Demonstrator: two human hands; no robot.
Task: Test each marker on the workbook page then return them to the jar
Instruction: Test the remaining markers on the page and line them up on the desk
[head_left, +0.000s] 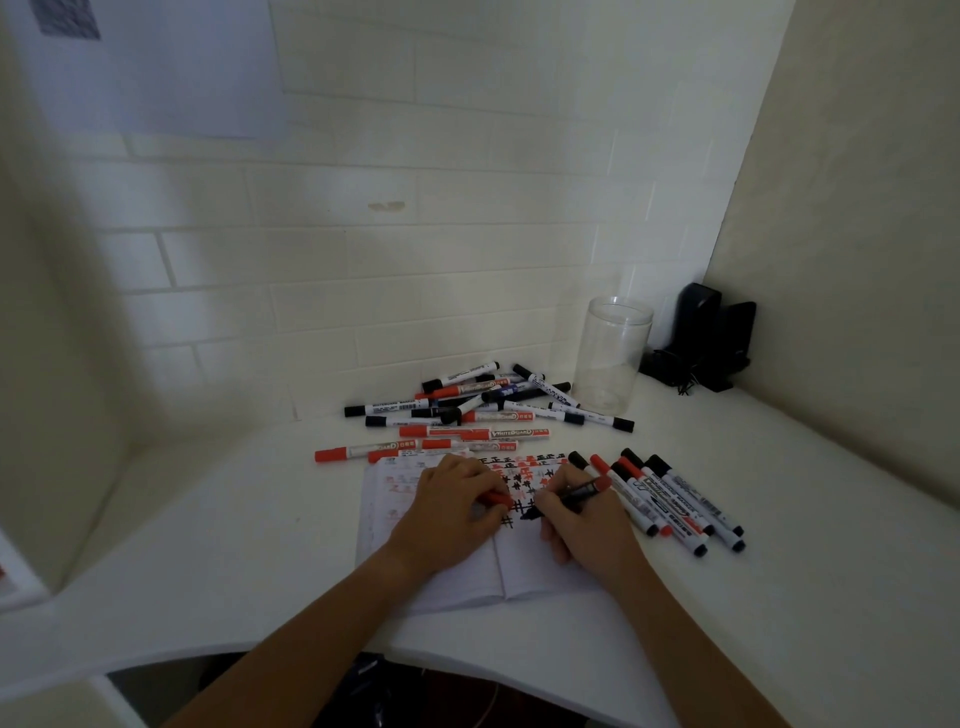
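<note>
Right hand (582, 525) gripped a black-barrelled marker (563, 499) in a writing hold, fingers curled round the barrel, tip on the workbook (441, 577) page and a red cap seated on the rear end. Left hand (447, 512) rested on the page beside it, fingers closed round a small red item (493, 500), probably a cap, though this could not be confirmed. The workbook lay open on the white worktop (234, 561), its upper rows filled with red and black test strokes (519, 480) just beyond the fingers.

To the right of the workbook, a row of markers (670, 499) lay side by side, touching, presumably the tested group. Beyond the workbook, red markers (447, 441) lay in loose lines, and behind these a mixed pile (488, 397) of black, blue and red markers remained. The clear jar (613, 353) stood upright near the back wall, right of the pile, and held nothing. A black device (711, 338) stood in the corner behind it.

Probable faults from this state:
- Cap mismatch. A red cap sat on a black barrel while another red item was held; refitting by habit could put the wrong colour on a marker.
- Smearing. The left hand lay close to fresh strokes and could drag wet ink.
- Group confusion. Tested and untested markers lay near each other and round barrels roll readily.
- Jar tipping. A reach across the pile could knock the light jar over.
</note>
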